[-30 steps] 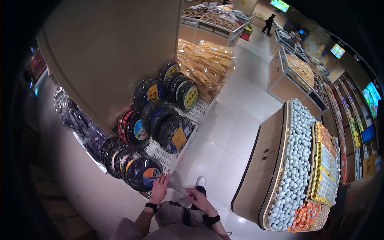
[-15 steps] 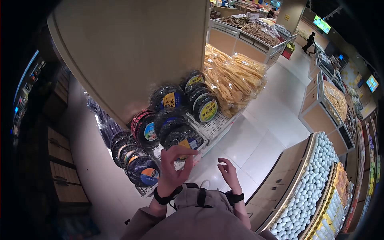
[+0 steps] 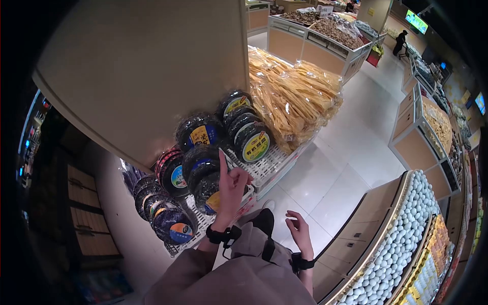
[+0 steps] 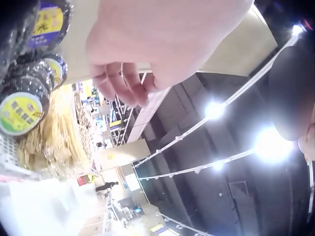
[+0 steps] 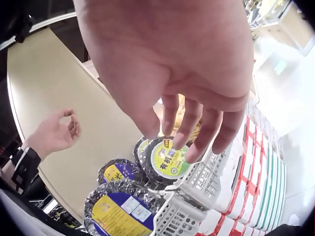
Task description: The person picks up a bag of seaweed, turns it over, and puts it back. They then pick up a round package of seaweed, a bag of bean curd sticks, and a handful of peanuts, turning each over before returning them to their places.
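Note:
My left hand [image 3: 233, 189] is raised over round, dark, film-wrapped packs [image 3: 203, 190], its index finger extended and the others loosely curled. Nothing is in its grasp; in the head view it overlaps a pack with a yellow and blue label. My right hand [image 3: 300, 233] hovers lower, over the floor beside the display, fingers relaxed and holding nothing. In the right wrist view, its fingers hang in front of a pack with a green and yellow round label [image 5: 170, 157]. White perforated baskets [image 5: 199, 184] carry the packs.
A tan panel [image 3: 147, 66] rises behind the packs. Clear bags of long yellow dried sticks [image 3: 295, 96] lie beyond them. Taped white boxes [image 5: 241, 187] are stacked under the baskets. Right of the aisle stands a counter of pale eggs [image 3: 391, 244]. A person [image 3: 400, 43] is far back.
My left hand has moved from the nearest pack up over the farther ones, passing through a curled finger shape to an extended index finger. My right hand has shifted right; the view has turned.

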A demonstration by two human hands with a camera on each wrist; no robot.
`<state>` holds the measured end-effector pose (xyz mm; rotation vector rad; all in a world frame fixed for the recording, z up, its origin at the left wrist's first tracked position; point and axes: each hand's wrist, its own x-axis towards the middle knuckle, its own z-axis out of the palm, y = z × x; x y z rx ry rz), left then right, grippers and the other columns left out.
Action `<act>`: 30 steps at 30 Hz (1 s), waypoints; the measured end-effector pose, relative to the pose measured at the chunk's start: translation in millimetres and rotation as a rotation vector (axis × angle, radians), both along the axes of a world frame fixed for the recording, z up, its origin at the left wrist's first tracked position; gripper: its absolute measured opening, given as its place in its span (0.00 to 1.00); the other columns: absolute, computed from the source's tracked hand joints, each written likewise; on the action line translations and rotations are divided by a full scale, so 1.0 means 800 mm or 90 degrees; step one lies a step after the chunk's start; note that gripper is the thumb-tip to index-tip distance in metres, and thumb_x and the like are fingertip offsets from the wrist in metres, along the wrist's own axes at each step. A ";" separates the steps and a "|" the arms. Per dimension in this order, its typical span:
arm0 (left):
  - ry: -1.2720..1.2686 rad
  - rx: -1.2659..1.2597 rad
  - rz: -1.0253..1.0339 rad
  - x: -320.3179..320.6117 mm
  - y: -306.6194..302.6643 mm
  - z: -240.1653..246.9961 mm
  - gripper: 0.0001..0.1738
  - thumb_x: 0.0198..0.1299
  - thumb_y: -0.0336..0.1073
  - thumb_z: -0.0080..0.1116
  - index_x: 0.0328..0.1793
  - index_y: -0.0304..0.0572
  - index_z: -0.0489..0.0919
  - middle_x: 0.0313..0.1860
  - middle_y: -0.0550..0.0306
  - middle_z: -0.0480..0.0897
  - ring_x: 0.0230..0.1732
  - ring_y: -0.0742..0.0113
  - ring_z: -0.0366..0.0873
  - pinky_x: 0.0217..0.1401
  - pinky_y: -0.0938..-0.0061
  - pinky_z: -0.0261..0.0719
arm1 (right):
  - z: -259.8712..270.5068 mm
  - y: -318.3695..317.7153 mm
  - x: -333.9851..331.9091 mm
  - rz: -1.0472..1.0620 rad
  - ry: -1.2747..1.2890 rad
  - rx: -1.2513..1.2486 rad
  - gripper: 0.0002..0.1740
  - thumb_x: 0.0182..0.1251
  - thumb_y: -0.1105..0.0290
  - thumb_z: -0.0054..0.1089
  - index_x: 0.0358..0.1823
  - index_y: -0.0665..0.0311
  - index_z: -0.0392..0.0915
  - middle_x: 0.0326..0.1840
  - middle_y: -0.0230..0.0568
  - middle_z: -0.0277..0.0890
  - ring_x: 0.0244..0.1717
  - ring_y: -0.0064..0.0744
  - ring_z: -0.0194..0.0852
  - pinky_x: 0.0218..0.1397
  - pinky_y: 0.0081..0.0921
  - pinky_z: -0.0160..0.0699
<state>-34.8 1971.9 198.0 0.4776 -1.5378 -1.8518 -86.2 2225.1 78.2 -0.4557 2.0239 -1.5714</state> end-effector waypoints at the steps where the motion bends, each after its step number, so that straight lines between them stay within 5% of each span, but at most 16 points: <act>1: -0.038 -0.109 0.033 -0.009 0.005 0.003 0.55 0.63 0.22 0.57 0.84 0.37 0.29 0.30 0.59 0.81 0.31 0.74 0.79 0.45 0.78 0.79 | -0.004 0.002 -0.012 -0.016 0.002 -0.008 0.18 0.73 0.71 0.59 0.62 0.63 0.75 0.54 0.40 0.82 0.48 0.28 0.84 0.55 0.26 0.79; 2: -0.042 -0.105 0.032 -0.019 0.003 -0.001 0.55 0.63 0.22 0.57 0.84 0.37 0.29 0.30 0.59 0.81 0.31 0.74 0.79 0.45 0.78 0.79 | -0.008 0.005 -0.021 -0.032 0.002 -0.014 0.18 0.73 0.71 0.59 0.62 0.63 0.75 0.54 0.40 0.82 0.48 0.27 0.84 0.54 0.25 0.79; 4: -0.091 -0.445 0.023 -0.041 -0.007 -0.010 0.52 0.60 0.25 0.61 0.85 0.39 0.42 0.28 0.56 0.82 0.30 0.69 0.81 0.42 0.75 0.80 | -0.007 0.000 -0.048 -0.034 -0.008 0.020 0.18 0.73 0.71 0.58 0.62 0.63 0.75 0.53 0.39 0.83 0.47 0.26 0.83 0.52 0.23 0.79; 5: -0.078 -0.523 0.030 -0.054 -0.015 -0.018 0.46 0.57 0.26 0.63 0.82 0.38 0.55 0.27 0.55 0.82 0.28 0.63 0.82 0.39 0.74 0.80 | -0.009 -0.006 -0.065 -0.038 -0.008 0.020 0.18 0.73 0.72 0.59 0.62 0.63 0.75 0.54 0.37 0.82 0.46 0.24 0.82 0.49 0.21 0.77; 9: -0.127 -0.586 0.140 -0.082 -0.053 -0.008 0.36 0.57 0.26 0.63 0.75 0.39 0.69 0.29 0.55 0.82 0.31 0.60 0.82 0.39 0.69 0.80 | 0.028 -0.070 -0.145 -0.049 0.011 -0.027 0.16 0.74 0.71 0.57 0.59 0.66 0.76 0.47 0.37 0.82 0.43 0.23 0.81 0.48 0.20 0.74; 14: -0.377 -0.713 0.274 -0.071 -0.132 -0.009 0.15 0.55 0.29 0.64 0.51 0.42 0.83 0.39 0.55 0.81 0.49 0.55 0.77 0.50 0.61 0.77 | 0.030 -0.137 -0.210 0.018 0.038 -0.048 0.12 0.77 0.68 0.55 0.53 0.68 0.77 0.38 0.34 0.78 0.41 0.23 0.80 0.48 0.21 0.74; 18: -0.525 -0.674 0.361 -0.048 -0.178 -0.015 0.15 0.55 0.31 0.64 0.50 0.42 0.82 0.48 0.54 0.79 0.55 0.53 0.75 0.57 0.60 0.74 | 0.024 -0.178 -0.234 0.057 0.008 -0.061 0.11 0.77 0.69 0.55 0.52 0.68 0.78 0.36 0.32 0.77 0.40 0.22 0.79 0.47 0.20 0.74; 22: -0.681 -0.698 0.300 -0.014 -0.200 -0.022 0.38 0.55 0.33 0.67 0.73 0.45 0.68 0.75 0.46 0.64 0.73 0.46 0.64 0.72 0.55 0.66 | 0.010 -0.195 -0.238 0.094 -0.035 -0.055 0.11 0.77 0.69 0.55 0.53 0.68 0.78 0.35 0.32 0.77 0.40 0.21 0.78 0.48 0.19 0.74; 30: -0.699 -0.751 0.246 0.003 -0.292 -0.027 0.46 0.54 0.35 0.69 0.79 0.48 0.60 0.78 0.46 0.61 0.76 0.44 0.61 0.76 0.55 0.63 | 0.011 -0.225 -0.257 0.235 -0.046 -0.018 0.11 0.76 0.71 0.55 0.55 0.68 0.78 0.37 0.32 0.80 0.41 0.19 0.77 0.49 0.18 0.73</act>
